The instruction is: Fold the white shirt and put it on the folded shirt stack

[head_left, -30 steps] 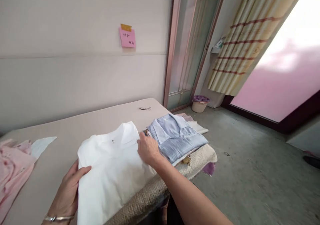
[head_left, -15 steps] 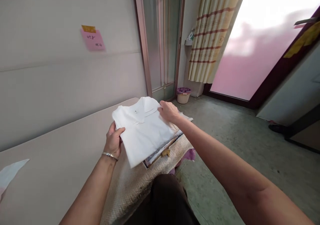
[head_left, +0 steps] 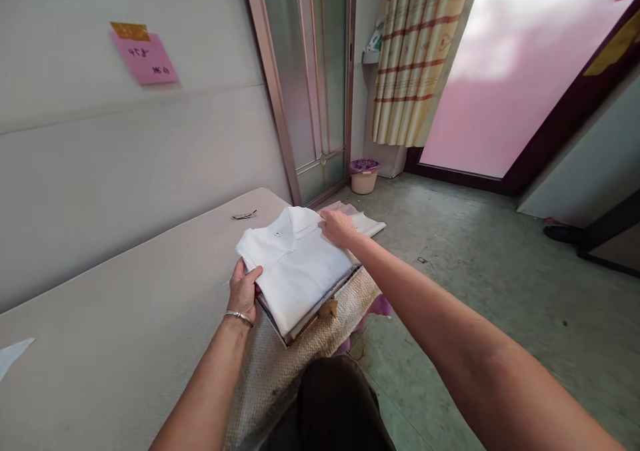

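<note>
A folded white collared shirt [head_left: 305,271] lies on a stack of folded garments [head_left: 320,312] at the table's near right corner. On its left edge, my left hand [head_left: 243,291] grips the cloth, thumb on top and fingers underneath. My right hand [head_left: 337,227] is closed on the shirt's right shoulder beside the collar; its fingertips are partly hidden. Under the stack shows the edge of a flat board or box, with brown tape hanging from its front. More pale cloth [head_left: 370,225] sticks out past my right hand.
A padded table [head_left: 165,291] runs along the wall to the left, with glasses [head_left: 244,215] near its far edge. A white scrap [head_left: 15,354] lies at far left. Beyond are a sliding glass door [head_left: 320,71], a waste bin [head_left: 364,179] and a curtain [head_left: 420,57]. Purple cloth [head_left: 377,307] hangs below the table edge.
The shirt has come down and lies squarer on the stack, both hands still on it. My view has shifted, and the glasses behind the shirt now show.
</note>
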Action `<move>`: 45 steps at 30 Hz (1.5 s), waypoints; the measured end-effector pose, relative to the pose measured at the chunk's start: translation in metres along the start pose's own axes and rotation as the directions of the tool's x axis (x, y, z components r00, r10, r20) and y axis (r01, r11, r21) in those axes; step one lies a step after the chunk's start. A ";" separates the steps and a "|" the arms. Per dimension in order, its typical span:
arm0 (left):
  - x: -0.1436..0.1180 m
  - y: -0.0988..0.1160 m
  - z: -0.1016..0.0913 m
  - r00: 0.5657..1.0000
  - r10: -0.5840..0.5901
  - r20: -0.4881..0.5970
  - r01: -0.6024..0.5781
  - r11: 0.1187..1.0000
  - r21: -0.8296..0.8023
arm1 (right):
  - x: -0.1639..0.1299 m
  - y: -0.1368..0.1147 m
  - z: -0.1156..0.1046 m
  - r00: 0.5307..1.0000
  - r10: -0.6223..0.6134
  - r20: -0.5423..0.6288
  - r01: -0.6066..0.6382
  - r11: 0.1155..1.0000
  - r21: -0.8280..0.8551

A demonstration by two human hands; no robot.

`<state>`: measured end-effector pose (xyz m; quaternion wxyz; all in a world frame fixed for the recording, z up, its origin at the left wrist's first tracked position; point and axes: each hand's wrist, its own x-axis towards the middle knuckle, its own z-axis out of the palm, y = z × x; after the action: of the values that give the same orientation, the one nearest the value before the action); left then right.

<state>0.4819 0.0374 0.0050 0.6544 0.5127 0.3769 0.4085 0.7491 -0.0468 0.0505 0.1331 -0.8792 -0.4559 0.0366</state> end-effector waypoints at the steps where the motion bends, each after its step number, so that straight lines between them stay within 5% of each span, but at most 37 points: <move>1: 0.000 0.000 0.001 1.000 0.011 0.007 -0.011 1.000 -0.005 | 0.002 0.001 -0.001 1.000 -0.001 -0.003 0.001 1.000 -0.002; 12: 0.008 -0.009 0.001 0.998 0.048 -0.029 -0.047 0.998 0.036 | -0.002 0.002 0.014 1.000 0.028 0.013 -0.028 1.000 -0.014; 15: 0.006 -0.008 -0.007 0.997 0.046 -0.057 -0.031 0.971 0.236 | -0.007 0.003 0.012 0.999 0.037 0.014 -0.037 0.999 -0.016; 17: 0.005 0.001 -0.015 0.987 0.106 -0.125 -0.019 0.831 0.556 | -0.010 0.002 0.007 0.999 0.047 -0.014 -0.047 0.999 -0.019; 19: 0.006 0.016 -0.018 0.948 0.285 -0.140 -0.044 0.557 0.829 | -0.011 -0.006 -0.002 0.995 0.053 -0.082 -0.055 0.998 -0.020; 21: 0.011 0.029 -0.009 0.885 0.465 -0.002 -0.160 0.309 0.937 | -0.008 -0.021 -0.008 0.988 0.031 -0.149 -0.033 0.999 -0.014; 23: 0.022 0.033 0.009 0.823 0.544 0.161 -0.289 0.158 0.944 | -0.001 -0.041 -0.006 0.983 -0.021 -0.185 0.020 1.000 -0.006; 25: 0.036 0.023 0.030 0.824 0.524 0.218 -0.307 0.088 0.948 | 0.008 -0.060 0.008 0.981 -0.070 -0.181 0.072 0.997 0.004; 29: 0.059 -0.028 0.049 0.908 0.371 0.194 -0.225 0.043 0.973 | 0.020 -0.071 0.065 0.990 -0.114 -0.086 0.116 0.993 0.024; 34: 0.061 -0.069 0.043 0.875 0.429 0.226 -0.233 -0.037 0.972 | 0.026 -0.053 0.110 0.990 -0.126 -0.061 0.129 0.991 0.040; 40: 0.067 -0.061 0.046 0.941 0.303 0.153 -0.116 -0.139 0.984 | 0.030 -0.054 0.102 0.994 -0.111 -0.004 0.111 0.989 0.101; 45: 0.051 -0.015 0.050 0.972 0.127 0.199 -0.187 -0.102 0.977 | 0.009 -0.063 0.067 0.995 -0.104 0.004 0.103 0.987 0.126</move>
<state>0.5493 0.0638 -0.0043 0.0225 0.8756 0.4784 0.0634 0.6919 0.0080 0.0032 0.1873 -0.8441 -0.4985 0.0630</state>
